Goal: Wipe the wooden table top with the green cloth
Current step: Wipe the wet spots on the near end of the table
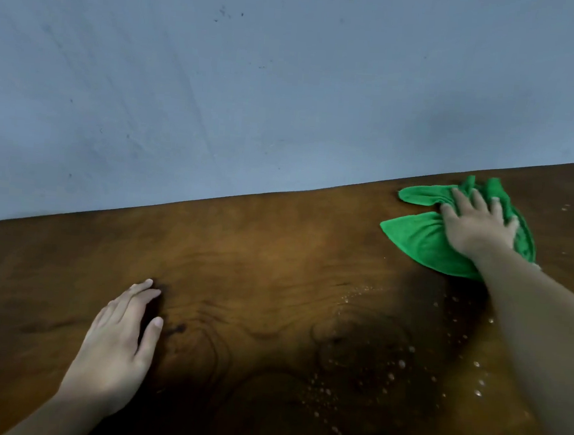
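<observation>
The dark wooden table top fills the lower half of the view, its far edge running up to the right. A bunched green cloth lies near that far edge at the right. My right hand presses down on the cloth with fingers spread, arm stretched out from the lower right. My left hand rests flat on the wood at the lower left, holding nothing. Water droplets speckle the surface at the right, in front of the cloth.
A plain grey-blue wall rises directly behind the table's far edge. My shadow darkens the near middle of the table.
</observation>
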